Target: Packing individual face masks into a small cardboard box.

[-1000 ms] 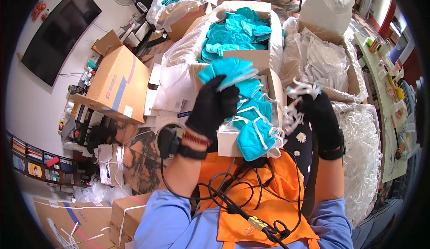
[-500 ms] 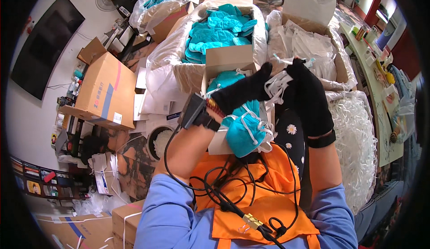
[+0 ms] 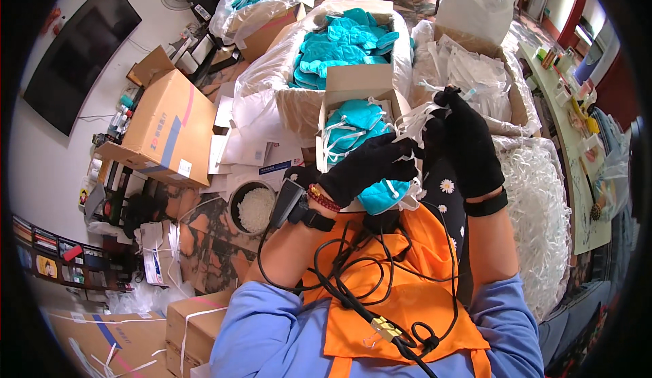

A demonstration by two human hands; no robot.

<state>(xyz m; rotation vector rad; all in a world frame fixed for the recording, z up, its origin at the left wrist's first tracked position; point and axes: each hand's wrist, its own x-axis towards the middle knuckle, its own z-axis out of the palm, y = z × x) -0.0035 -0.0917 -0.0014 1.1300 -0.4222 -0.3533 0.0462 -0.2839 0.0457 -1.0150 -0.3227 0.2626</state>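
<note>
White straps [image 3: 413, 125] are located right of upper centre, clamped in the right hand [image 3: 472, 148]. The left hand [image 3: 372, 169] is positioned just beside, at centre; its grip cannot be determined. Below it, teal masks [image 3: 358, 114] occupy a small carton [image 3: 354, 81]. A white strap heap [image 3: 533, 222] stands at frame right.

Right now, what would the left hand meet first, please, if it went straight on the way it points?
The left hand would probably meet the right hand first, with white straps close by; the depth between them is unclear.
</note>
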